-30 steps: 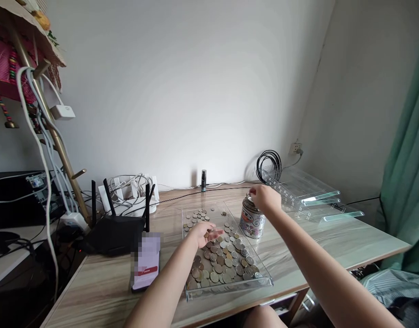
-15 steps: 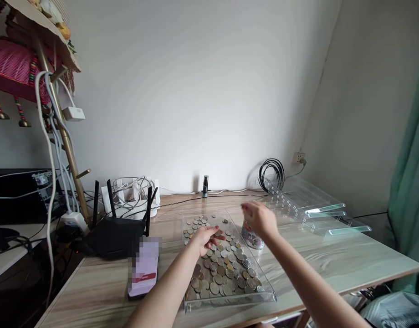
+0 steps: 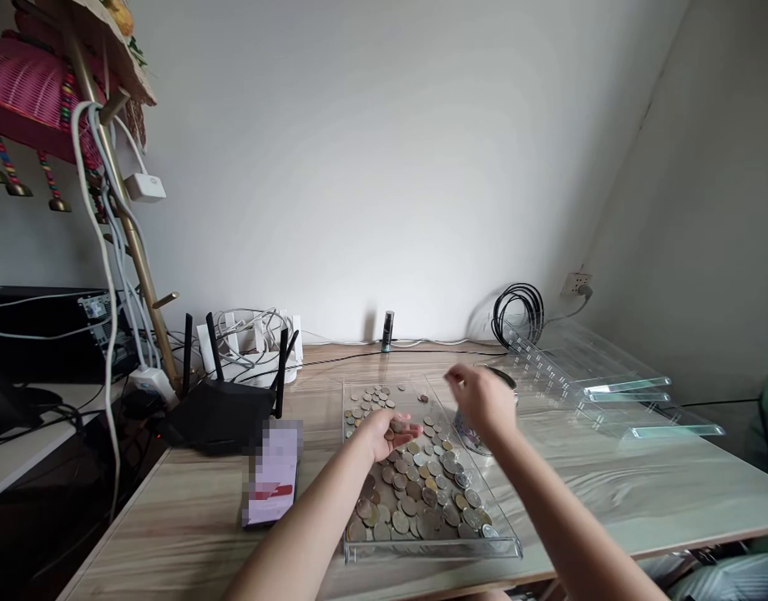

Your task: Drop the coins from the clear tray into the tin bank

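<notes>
My left hand is palm up above a clear acrylic tray, fingers loosely curled, with a few coins resting in it. Many silver, brown and yellowish coins lie in the tray beneath, thickest near its front edge. My right hand hangs bent at the wrist over a patterned round canister at the tray's right side. Its fingers are pinched together; what they hold, if anything, is too small to make out. This hand hides most of the canister. A dark curved rim shows behind it.
A phone lies left of the tray, near a black router. White devices with tangled cables and a small dark bottle stand along the wall. Clear acrylic panels and a coiled black cable occupy the right back.
The view has shifted a little, moving the scene rightward. My left hand's fingers have opened slightly, showing more of the coins in it. My right hand stays near the canister, still pinched.
</notes>
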Motion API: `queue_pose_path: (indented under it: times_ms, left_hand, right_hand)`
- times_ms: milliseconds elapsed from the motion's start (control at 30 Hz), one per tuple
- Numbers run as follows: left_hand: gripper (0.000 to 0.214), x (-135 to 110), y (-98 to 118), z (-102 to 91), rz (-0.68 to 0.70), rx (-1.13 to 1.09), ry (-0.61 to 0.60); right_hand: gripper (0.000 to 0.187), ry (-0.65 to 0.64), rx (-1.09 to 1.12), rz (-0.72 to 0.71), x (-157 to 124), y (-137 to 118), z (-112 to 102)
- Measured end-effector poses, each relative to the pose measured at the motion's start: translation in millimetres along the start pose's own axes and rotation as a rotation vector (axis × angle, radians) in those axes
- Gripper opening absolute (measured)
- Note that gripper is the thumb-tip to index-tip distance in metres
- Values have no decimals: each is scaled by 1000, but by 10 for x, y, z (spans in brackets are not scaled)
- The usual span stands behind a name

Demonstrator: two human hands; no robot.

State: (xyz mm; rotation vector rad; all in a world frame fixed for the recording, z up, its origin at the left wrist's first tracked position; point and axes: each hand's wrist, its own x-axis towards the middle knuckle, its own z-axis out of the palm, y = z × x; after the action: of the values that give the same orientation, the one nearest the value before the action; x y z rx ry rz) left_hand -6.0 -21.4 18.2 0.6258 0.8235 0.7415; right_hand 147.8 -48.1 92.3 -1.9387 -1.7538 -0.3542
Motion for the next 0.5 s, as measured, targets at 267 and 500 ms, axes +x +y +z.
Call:
queue_pose_path:
  times_ms: [267,500]
  left_hand:
    - [31,52,-29,-27,49,-41,-21]
    - [49,-7,23,-50,-53,-110,-179]
  right_hand:
    - [16,-213,-127,335,417,558,-240]
    - [28,13,10,-18,68,173,-101]
